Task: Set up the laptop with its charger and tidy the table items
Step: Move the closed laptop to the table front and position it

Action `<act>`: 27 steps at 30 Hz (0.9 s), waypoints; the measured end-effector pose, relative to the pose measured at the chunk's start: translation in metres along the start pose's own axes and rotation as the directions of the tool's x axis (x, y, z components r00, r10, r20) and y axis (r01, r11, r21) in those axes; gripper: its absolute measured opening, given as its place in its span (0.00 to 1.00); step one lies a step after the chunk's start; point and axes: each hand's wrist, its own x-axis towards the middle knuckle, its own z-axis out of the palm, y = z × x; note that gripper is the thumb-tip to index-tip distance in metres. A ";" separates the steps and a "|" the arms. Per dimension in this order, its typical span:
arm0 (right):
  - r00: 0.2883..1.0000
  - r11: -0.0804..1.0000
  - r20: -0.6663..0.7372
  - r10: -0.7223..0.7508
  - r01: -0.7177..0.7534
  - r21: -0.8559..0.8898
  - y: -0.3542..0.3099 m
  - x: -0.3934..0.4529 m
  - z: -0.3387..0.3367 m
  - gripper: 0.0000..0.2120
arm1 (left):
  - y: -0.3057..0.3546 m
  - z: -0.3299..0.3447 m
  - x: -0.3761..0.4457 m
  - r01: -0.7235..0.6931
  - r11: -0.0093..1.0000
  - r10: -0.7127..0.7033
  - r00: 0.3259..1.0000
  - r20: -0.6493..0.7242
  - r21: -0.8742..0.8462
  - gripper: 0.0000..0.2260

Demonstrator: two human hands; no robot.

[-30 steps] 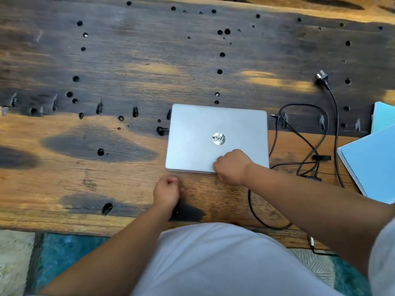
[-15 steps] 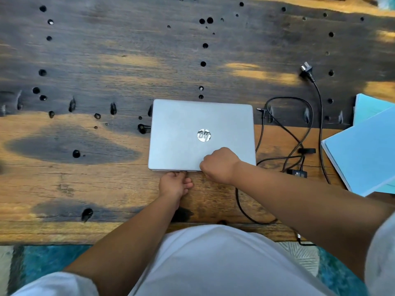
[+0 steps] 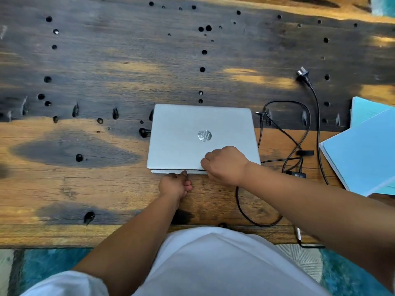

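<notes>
A silver laptop (image 3: 192, 129) lies on the wooden table (image 3: 85, 178), lid down with a thin gap along its near edge. My left hand (image 3: 174, 185) presses its thumb against the base at that edge. My right hand (image 3: 226, 164) curls over the lid's near right corner and grips it. The black charger cable (image 3: 299, 146) lies tangled to the right of the laptop, its small barrel plug (image 3: 259, 113) beside the laptop's far right corner and its wall plug (image 3: 303, 74) farther back.
Light blue notebooks or papers (image 3: 363, 150) are stacked at the table's right edge. The cable loops toward the near table edge and hangs off it. The tabletop has many dark holes. A teal rug (image 3: 42, 263) lies below.
My left hand has moved from the table up to the laptop's near edge. A thin gap now shows between lid and base. My right hand stays on the lid's corner.
</notes>
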 end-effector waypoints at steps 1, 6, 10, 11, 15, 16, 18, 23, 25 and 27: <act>0.999 1.000 -0.044 0.000 -0.001 -0.022 0.000 -0.003 -0.005 0.05 | 0.001 0.000 0.000 0.006 1.000 -0.006 1.000 0.001 -0.002 0.09; 0.961 0.996 -0.272 0.055 -0.033 0.085 0.008 -0.019 -0.035 0.08 | 0.004 -0.003 0.003 0.033 0.999 -0.033 0.999 0.013 0.013 0.07; 0.961 0.971 -0.193 0.200 -0.168 0.172 0.028 -0.017 -0.065 0.09 | 0.006 -0.008 0.007 0.018 0.997 -0.020 0.999 0.036 0.071 0.08; 0.958 0.967 -0.189 0.216 -0.183 0.177 0.034 -0.016 -0.072 0.11 | 0.006 -0.008 0.007 0.015 0.997 -0.018 0.999 0.038 0.076 0.08; 0.945 0.957 -0.213 0.250 -0.209 0.201 0.053 -0.013 -0.102 0.11 | 0.006 -0.007 0.005 0.005 0.998 -0.006 1.000 0.022 0.061 0.08; 0.940 0.950 -0.212 0.267 -0.220 0.221 0.057 -0.012 -0.108 0.10 | 0.005 -0.006 0.005 0.000 0.999 -0.001 1.000 0.015 0.054 0.08; 0.930 0.939 -0.215 0.298 -0.244 0.242 0.064 -0.010 -0.117 0.10 | 0.003 -0.005 0.005 -0.007 0.999 0.007 1.000 0.000 0.037 0.09; 0.892 0.924 -0.288 0.348 -0.273 0.270 0.088 0.001 -0.136 0.09 | -0.001 -0.002 0.007 -0.027 1.000 0.027 0.999 -0.017 0.011 0.13; 0.876 0.914 -0.301 0.378 -0.302 0.270 0.101 0.009 -0.147 0.09 | 0.000 -0.003 0.008 -0.023 1.000 0.023 1.000 -0.012 0.006 0.11; 0.850 0.892 -0.310 0.426 -0.336 0.303 0.114 0.020 -0.158 0.10 | 0.002 -0.004 0.007 -0.017 1.000 0.017 1.000 -0.005 0.012 0.10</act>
